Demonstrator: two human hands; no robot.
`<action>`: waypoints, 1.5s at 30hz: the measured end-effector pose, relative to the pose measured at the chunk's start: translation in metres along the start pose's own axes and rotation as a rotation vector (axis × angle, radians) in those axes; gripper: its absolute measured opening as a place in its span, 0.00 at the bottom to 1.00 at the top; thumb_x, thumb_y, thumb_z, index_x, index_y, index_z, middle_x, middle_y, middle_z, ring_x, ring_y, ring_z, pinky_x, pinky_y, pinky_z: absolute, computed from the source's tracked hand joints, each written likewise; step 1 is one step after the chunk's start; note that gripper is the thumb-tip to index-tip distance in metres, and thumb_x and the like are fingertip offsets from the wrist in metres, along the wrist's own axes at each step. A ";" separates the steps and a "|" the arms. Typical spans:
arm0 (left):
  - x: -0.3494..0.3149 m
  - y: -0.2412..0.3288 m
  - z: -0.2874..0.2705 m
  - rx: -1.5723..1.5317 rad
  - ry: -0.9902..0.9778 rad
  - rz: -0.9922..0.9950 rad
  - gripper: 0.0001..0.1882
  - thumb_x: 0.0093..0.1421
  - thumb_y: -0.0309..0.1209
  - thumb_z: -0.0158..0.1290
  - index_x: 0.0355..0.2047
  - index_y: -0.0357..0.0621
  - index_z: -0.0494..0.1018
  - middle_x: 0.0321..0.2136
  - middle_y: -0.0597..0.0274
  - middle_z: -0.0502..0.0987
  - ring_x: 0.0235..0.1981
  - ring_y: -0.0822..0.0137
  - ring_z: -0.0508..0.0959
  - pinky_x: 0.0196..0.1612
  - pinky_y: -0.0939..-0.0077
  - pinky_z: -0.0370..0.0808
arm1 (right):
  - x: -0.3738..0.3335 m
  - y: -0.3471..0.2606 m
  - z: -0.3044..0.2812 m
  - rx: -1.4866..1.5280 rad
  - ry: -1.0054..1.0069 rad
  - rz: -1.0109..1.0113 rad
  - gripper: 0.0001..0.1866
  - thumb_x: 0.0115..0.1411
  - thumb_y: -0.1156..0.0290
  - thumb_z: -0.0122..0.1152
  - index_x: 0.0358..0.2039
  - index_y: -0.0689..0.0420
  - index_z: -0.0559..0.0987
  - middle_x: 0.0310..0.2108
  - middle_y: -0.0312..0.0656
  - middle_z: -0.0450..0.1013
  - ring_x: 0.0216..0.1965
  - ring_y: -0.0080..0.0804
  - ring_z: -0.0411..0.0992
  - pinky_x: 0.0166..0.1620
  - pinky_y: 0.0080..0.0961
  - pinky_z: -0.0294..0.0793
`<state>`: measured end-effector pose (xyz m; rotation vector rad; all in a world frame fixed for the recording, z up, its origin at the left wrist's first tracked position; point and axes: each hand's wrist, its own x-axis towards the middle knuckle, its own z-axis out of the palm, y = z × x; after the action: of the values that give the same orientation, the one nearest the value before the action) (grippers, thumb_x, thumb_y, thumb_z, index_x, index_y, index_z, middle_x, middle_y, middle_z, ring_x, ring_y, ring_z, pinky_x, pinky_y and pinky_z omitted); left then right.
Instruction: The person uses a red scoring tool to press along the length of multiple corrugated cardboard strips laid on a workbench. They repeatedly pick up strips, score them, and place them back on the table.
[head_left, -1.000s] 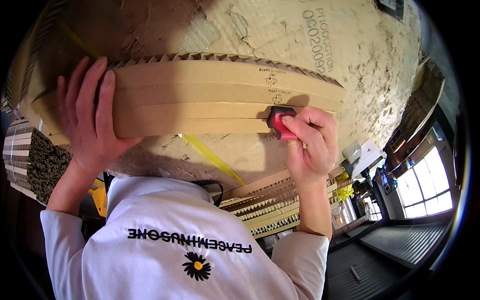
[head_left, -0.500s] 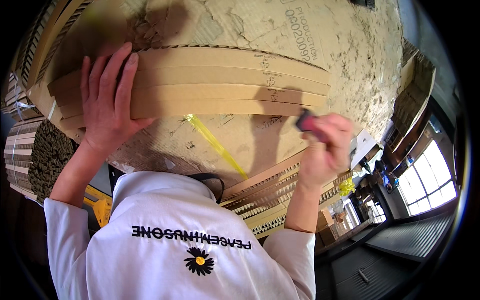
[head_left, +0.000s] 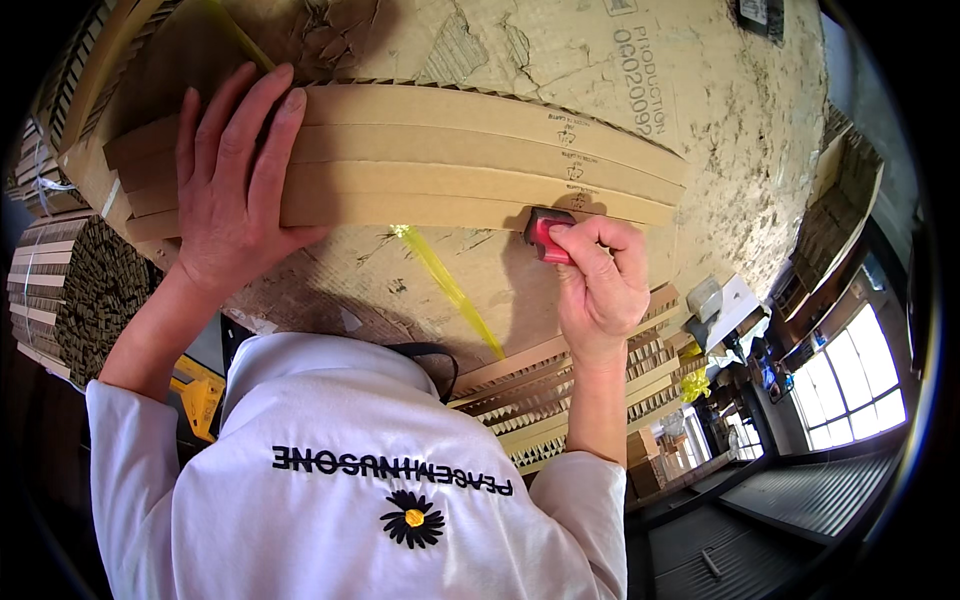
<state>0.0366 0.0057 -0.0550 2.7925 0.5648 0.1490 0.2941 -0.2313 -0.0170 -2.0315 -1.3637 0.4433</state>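
Note:
My left hand lies flat across the left part of several brown cardboard strips, with its fingers stretched out and pressed on them. The strips lie side by side in a bundle, and small dark printed marks show toward their right end. In my closed right hand is a small red hand stamp with a black edge. The stamp is at the near edge of the strips, just below the marks; I cannot tell whether it touches them. A yellow strap runs out from beneath the bundle.
A worn cardboard sheet covers the work surface. At the left stands a tied bundle of strips. More strips with toothed edges lie by my right forearm. A yellow metal part shows below my left arm.
My right hand has moved left with the stamp, from near the strips' right end to beside the marks. My left hand stays on the strips.

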 end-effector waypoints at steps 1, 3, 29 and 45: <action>0.000 0.000 0.000 -0.002 -0.001 0.000 0.62 0.32 0.39 0.75 0.70 0.40 0.61 0.70 0.47 0.63 0.68 0.40 0.66 0.70 0.32 0.57 | 0.001 0.000 0.000 0.001 0.000 -0.002 0.20 0.45 0.86 0.74 0.41 0.57 0.87 0.36 0.42 0.75 0.34 0.38 0.76 0.34 0.29 0.77; 0.000 0.000 0.000 -0.005 -0.006 -0.001 0.62 0.32 0.39 0.75 0.70 0.40 0.61 0.70 0.47 0.63 0.68 0.40 0.66 0.70 0.32 0.57 | 0.001 -0.001 0.000 0.002 0.001 -0.001 0.20 0.45 0.86 0.74 0.40 0.58 0.87 0.36 0.42 0.75 0.34 0.38 0.76 0.34 0.30 0.76; 0.002 -0.001 -0.001 0.037 -0.033 0.011 0.57 0.42 0.43 0.73 0.70 0.38 0.60 0.68 0.43 0.65 0.66 0.38 0.69 0.69 0.31 0.57 | 0.013 0.012 -0.007 -0.008 -0.106 -0.083 0.18 0.42 0.88 0.71 0.36 0.58 0.87 0.34 0.40 0.74 0.28 0.35 0.76 0.28 0.28 0.76; 0.000 0.000 0.002 -0.022 -0.040 -0.026 0.62 0.34 0.39 0.76 0.70 0.42 0.59 0.70 0.51 0.62 0.70 0.44 0.64 0.72 0.34 0.54 | 0.005 0.014 -0.002 -0.012 -0.070 -0.071 0.18 0.42 0.86 0.71 0.36 0.57 0.86 0.37 0.42 0.77 0.31 0.38 0.78 0.31 0.28 0.78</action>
<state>0.0365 0.0051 -0.0570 2.7591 0.5855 0.0936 0.3073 -0.2312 -0.0244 -1.9870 -1.4783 0.4797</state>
